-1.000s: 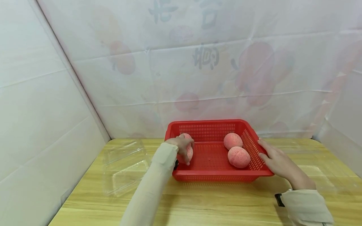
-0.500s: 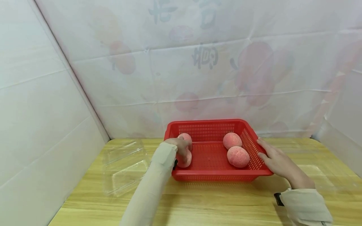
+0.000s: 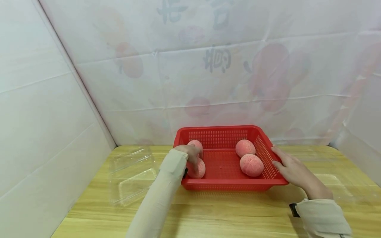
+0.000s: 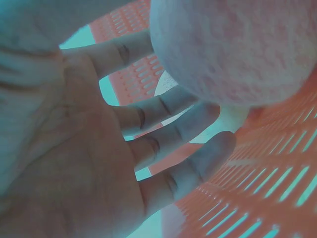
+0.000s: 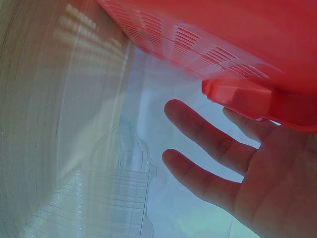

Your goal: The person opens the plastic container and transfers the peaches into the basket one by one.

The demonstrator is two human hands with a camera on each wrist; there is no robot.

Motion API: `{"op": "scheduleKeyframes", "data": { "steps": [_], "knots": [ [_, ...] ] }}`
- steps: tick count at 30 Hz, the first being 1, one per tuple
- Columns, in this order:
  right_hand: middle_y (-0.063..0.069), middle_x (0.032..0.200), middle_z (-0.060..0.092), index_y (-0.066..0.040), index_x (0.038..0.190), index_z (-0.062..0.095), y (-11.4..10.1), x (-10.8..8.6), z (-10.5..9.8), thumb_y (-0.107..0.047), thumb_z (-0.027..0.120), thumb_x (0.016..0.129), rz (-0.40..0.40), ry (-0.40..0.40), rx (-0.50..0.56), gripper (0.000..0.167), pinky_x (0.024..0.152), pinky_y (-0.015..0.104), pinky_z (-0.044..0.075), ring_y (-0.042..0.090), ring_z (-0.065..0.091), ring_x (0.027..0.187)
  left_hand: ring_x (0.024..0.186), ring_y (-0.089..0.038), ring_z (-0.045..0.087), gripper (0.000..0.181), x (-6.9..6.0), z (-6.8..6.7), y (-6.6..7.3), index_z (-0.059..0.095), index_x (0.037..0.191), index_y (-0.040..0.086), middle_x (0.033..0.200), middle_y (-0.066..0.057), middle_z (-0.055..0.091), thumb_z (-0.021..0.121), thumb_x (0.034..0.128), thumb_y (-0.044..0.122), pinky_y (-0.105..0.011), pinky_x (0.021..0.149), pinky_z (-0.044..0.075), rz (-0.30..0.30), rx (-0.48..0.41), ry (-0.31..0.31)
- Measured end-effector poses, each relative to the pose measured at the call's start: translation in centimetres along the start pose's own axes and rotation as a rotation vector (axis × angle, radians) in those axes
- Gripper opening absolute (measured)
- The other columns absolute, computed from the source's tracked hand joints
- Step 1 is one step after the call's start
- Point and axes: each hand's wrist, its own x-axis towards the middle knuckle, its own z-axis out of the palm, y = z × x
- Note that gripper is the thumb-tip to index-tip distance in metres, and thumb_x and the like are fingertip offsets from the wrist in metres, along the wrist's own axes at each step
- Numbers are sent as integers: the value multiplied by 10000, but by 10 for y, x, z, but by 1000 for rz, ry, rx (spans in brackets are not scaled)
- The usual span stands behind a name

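Observation:
A red plastic basket (image 3: 220, 181) with slotted walls holds several pink peaches. At its left end, my left hand (image 3: 191, 152) touches the near-left peach (image 3: 200, 169). The left wrist view shows these fingers (image 4: 173, 183) spread and mostly straight, some reaching under a peach (image 4: 233, 49). Another peach (image 3: 195, 144) lies just behind that hand. Two more, the rear peach (image 3: 245, 148) and the front peach (image 3: 251, 165), sit together on the right side. Against the basket's right rim rests my right hand (image 3: 293, 170); in the right wrist view its fingers (image 5: 198, 126) are extended below the rim.
Clear plastic trays (image 3: 135, 178) lie on the wooden table (image 3: 226, 215) left of the basket. Another clear tray (image 3: 336, 185) lies to the right, partly behind my right arm. A white printed sheet (image 3: 166, 82) hangs behind the table.
The near-left peach has shifted slightly toward the basket's front, and more of it shows below my left fingers. My right hand stays on the rim.

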Motion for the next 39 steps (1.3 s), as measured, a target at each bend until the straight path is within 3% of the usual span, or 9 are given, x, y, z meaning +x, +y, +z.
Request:
{"op": "scheduleKeyframes", "data": {
  "steps": [4,9,14,17,21,26,28,35,39],
  "knots": [
    [429,1457,357,170,1464,353,0,0,0,-80,566,1007,-1,-1,-2,563,843,600,482,483,521,1081,1120,-242,515,472,1,1,0,675,1227,172,1343,-74,530,875,799,161,-386,907,523,11,1,-14],
    [432,1447,365,171,1462,352,1,-1,1,-77,562,1006,-1,0,-6,560,823,584,488,465,528,1047,1084,-271,534,576,-4,1,1,635,1293,150,1273,-88,561,858,779,20,-419,870,546,-125,-251,-3],
    [430,1453,362,168,1460,360,1,-2,1,-79,568,1003,0,5,-11,560,843,613,481,489,516,1085,1111,-264,515,655,-5,1,2,593,1377,162,1409,-86,492,845,790,17,-395,871,547,-117,-155,3],
    [428,1458,357,166,1461,361,1,-2,2,-82,567,1004,0,6,-10,559,854,628,477,501,509,1110,1107,-261,519,622,-3,1,1,606,1349,144,1381,-84,515,847,790,19,-396,888,541,-117,-182,-1],
    [427,1462,354,167,1462,360,0,-1,2,-76,563,1006,-3,5,-4,555,859,625,474,500,508,1114,1039,-219,549,421,-2,-1,-1,634,1237,104,1179,-43,582,816,857,92,-366,871,522,-40,-129,1],
    [431,1461,349,173,1463,351,1,-1,1,-73,560,1005,-4,-2,-5,560,834,595,488,482,517,1079,784,-119,510,159,2,-9,-2,656,1021,88,881,13,539,740,944,199,-264,684,436,159,80,53],
    [432,1458,351,174,1462,351,0,0,0,-74,562,1004,-2,-3,-9,562,829,589,492,477,520,1069,760,-121,496,142,2,-11,-2,663,996,96,852,4,542,724,955,217,-264,643,405,185,109,72],
    [434,1455,354,173,1464,349,1,-1,0,-75,561,1007,9,-5,-13,561,830,593,489,480,519,1072,1268,-220,489,291,-14,-19,-1,674,1245,134,1351,-62,580,652,993,278,-368,911,493,183,191,139],
    [429,1470,339,174,1465,347,0,0,0,-79,560,1009,7,-9,-18,563,863,626,473,517,493,1140,1386,-249,427,393,-26,-23,-1,625,1364,92,1435,-88,549,622,1004,251,-417,1034,454,203,204,174]
  ]
}}
